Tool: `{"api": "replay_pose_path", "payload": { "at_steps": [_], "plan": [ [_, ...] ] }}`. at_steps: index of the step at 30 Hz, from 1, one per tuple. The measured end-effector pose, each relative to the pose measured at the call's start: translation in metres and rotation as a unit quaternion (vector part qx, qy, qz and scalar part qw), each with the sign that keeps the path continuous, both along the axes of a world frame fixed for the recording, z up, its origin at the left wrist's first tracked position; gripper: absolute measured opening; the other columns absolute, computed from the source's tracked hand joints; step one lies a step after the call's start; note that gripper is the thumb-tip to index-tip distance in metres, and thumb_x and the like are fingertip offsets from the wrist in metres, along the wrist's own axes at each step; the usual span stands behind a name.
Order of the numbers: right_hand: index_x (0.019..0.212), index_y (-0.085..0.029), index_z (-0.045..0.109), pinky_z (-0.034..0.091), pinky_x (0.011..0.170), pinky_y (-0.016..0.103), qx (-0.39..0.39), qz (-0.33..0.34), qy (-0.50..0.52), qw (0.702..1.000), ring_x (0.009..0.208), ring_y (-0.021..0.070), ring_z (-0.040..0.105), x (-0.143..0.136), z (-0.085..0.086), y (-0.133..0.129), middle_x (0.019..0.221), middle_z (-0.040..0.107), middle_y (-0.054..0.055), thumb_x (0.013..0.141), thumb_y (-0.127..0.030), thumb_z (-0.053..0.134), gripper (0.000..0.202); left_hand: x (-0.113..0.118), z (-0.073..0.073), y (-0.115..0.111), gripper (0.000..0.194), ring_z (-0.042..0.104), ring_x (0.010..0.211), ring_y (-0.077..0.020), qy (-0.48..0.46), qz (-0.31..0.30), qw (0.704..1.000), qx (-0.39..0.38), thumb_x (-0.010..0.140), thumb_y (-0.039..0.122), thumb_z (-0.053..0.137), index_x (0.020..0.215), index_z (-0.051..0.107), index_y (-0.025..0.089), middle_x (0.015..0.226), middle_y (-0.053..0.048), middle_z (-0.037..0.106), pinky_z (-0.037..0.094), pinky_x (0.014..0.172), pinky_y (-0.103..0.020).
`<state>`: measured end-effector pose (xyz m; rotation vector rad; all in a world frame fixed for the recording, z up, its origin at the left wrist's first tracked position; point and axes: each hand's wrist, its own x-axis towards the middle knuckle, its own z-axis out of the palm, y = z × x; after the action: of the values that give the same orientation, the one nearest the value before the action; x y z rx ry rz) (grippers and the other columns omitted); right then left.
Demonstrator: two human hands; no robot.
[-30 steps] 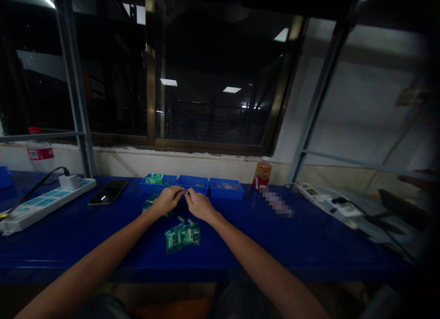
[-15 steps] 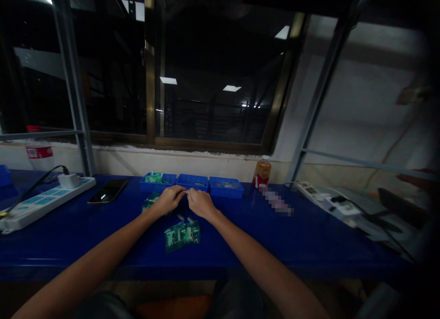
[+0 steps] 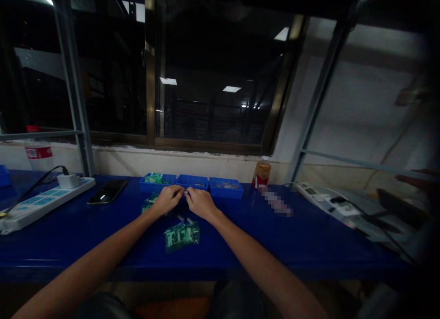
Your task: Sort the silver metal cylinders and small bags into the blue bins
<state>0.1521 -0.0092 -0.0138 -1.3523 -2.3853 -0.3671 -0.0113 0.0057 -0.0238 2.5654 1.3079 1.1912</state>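
My left hand [image 3: 167, 200] and my right hand [image 3: 201, 202] meet over the table, just in front of the blue bins. Both are closed, fingertips pinching a small, light, metal-looking piece [image 3: 186, 192] between them. Its exact kind is too small to make out. Below the hands lie small silvery cylinders [image 3: 180, 217] and green plastic packets [image 3: 182, 237] with pale parts inside. More green packets [image 3: 150, 201] lie beside my left hand, partly hidden by it.
Three blue bins stand in a row: the left bin [image 3: 143, 187] with green packets, the middle bin [image 3: 182, 178], and the right bin [image 3: 225, 194] with small parts. A phone [image 3: 107, 192] and power strip [image 3: 51, 202] lie left; a drink bottle [image 3: 261, 173] stands right.
My fingertips have shifted slightly, the right fingers opening a little around the small piece so that more of it shows. Everything else stays in place.
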Motion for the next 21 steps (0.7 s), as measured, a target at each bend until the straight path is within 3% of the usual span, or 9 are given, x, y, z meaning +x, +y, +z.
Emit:
{"api": "replay_pose_path", "payload": {
  "at_steps": [8,16,21],
  "plan": [
    [0.095,-0.018,0.057,0.041,0.072,0.026,-0.013,-0.018,0.022,1.000,0.086,0.0180,0.063,-0.0016,-0.0024,0.0059,0.089,0.068,0.008,0.094,-0.035,0.017,0.043,-0.0008,-0.0028,0.0015,0.026,0.061,0.083,-0.0169,-0.031,-0.044,0.999,0.004,0.087,0.027,0.041,0.102,0.059,0.016,0.093,-0.006,0.066,0.045,0.077,-0.027],
    [0.099,-0.015,0.057,0.042,0.072,0.029,-0.019,-0.044,-0.014,0.999,0.084,0.0220,0.065,-0.0040,-0.0031,0.0059,0.088,0.068,0.011,0.093,-0.034,0.019,0.043,-0.0010,-0.0056,0.0025,0.023,0.060,0.092,-0.0184,-0.001,-0.048,0.999,0.006,0.088,0.027,0.039,0.099,0.058,0.018,0.098,-0.006,0.066,0.043,0.083,-0.028],
    [0.103,-0.015,0.053,0.042,0.073,0.030,-0.007,-0.032,-0.024,0.999,0.084,0.0223,0.064,-0.0033,-0.0017,0.0032,0.089,0.068,0.011,0.091,-0.031,0.025,0.035,-0.0043,-0.0089,0.0051,0.024,0.060,0.086,-0.0184,0.010,-0.040,0.999,-0.006,0.089,0.027,0.036,0.101,0.055,0.019,0.093,-0.006,0.065,0.043,0.077,-0.028]
  ]
}}
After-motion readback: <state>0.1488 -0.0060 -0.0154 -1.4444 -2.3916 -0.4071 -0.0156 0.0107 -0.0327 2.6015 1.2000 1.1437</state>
